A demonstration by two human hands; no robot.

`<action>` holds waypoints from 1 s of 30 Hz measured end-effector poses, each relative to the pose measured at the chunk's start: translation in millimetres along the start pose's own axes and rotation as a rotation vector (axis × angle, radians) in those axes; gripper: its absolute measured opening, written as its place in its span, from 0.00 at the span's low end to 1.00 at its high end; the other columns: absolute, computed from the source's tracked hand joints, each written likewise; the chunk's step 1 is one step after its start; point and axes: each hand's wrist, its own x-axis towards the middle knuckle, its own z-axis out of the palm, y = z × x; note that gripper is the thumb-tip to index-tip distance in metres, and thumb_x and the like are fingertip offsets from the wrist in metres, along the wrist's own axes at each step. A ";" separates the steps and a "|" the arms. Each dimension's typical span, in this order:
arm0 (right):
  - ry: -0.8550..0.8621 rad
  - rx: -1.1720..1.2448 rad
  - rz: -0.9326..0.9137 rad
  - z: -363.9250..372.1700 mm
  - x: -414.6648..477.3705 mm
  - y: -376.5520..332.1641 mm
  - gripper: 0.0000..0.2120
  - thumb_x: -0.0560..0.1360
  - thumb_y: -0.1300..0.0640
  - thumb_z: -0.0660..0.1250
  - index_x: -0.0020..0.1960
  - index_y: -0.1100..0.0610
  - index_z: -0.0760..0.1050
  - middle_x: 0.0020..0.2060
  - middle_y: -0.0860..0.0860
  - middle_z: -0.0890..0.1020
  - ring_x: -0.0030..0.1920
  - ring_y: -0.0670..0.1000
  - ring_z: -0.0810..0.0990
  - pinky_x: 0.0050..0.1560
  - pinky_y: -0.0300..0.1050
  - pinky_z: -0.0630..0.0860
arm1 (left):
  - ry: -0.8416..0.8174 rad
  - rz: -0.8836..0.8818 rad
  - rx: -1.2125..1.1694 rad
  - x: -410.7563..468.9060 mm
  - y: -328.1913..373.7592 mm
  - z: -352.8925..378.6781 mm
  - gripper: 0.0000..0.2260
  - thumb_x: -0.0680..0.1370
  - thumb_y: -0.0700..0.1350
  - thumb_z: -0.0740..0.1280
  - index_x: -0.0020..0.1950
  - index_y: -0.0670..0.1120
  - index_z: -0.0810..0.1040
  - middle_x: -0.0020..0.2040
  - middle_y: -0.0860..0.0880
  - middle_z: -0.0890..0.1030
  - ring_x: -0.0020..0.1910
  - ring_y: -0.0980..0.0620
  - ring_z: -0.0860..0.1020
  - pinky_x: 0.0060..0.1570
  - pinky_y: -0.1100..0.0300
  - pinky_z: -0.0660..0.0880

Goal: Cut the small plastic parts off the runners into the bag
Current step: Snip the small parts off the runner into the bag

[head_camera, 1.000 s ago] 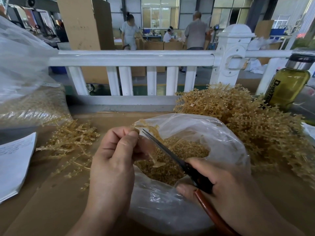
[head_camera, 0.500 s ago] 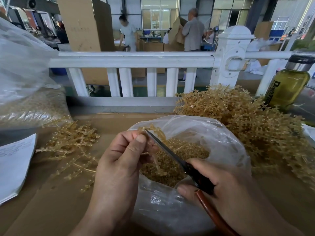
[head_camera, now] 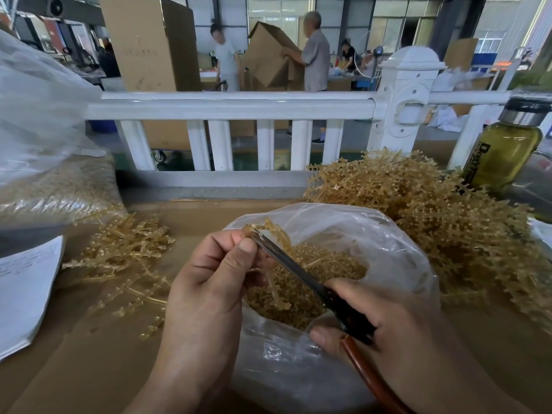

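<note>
A left hand (head_camera: pixel 209 282) pinches a runner (head_camera: pixel 270 231) over the open bag (head_camera: pixel 388 258) so parts drop in, while the right hand (head_camera: pixel 388 333) grips scissors (head_camera: pixel 286 258).

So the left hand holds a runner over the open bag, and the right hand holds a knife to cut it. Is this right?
Not quite: the tool is not a knife. The head view shows the right hand gripping scissors, their blades reaching up to the runner. The rest holds: the left hand holds the runner over the open bag.
</note>
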 end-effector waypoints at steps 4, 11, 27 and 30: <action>-0.004 0.004 -0.005 -1.0 -0.5 0.2 0.29 0.65 0.23 0.55 0.60 0.36 0.70 0.45 0.36 0.81 0.46 0.35 0.78 0.49 0.32 0.75 | 0.013 0.013 0.027 -0.4 -0.3 0.7 0.06 0.76 0.49 0.68 0.40 0.50 0.81 0.41 0.45 0.83 0.41 0.48 0.78 0.48 0.47 0.74; -0.006 -0.020 0.008 -1.4 2.1 -0.3 0.27 0.65 0.24 0.57 0.58 0.37 0.70 0.45 0.37 0.81 0.47 0.36 0.78 0.56 0.21 0.61 | 0.017 0.009 0.039 -0.1 -1.6 -0.1 0.07 0.75 0.50 0.68 0.40 0.50 0.82 0.44 0.43 0.84 0.45 0.46 0.81 0.50 0.45 0.75; -0.006 0.010 -0.009 -3.6 2.4 -3.7 0.26 0.66 0.27 0.56 0.55 0.41 0.73 0.41 0.42 0.81 0.42 0.39 0.79 0.43 0.36 0.75 | 0.019 0.010 -0.015 0.8 -3.1 -0.7 0.07 0.76 0.48 0.68 0.39 0.50 0.82 0.43 0.44 0.84 0.44 0.47 0.80 0.50 0.47 0.74; 0.000 0.019 -0.019 -2.8 2.7 -4.1 0.26 0.66 0.27 0.55 0.52 0.44 0.74 0.39 0.44 0.81 0.40 0.41 0.79 0.41 0.39 0.76 | 0.007 0.008 -0.031 1.9 -4.6 -1.6 0.07 0.76 0.47 0.68 0.40 0.51 0.82 0.42 0.46 0.84 0.44 0.48 0.79 0.50 0.48 0.75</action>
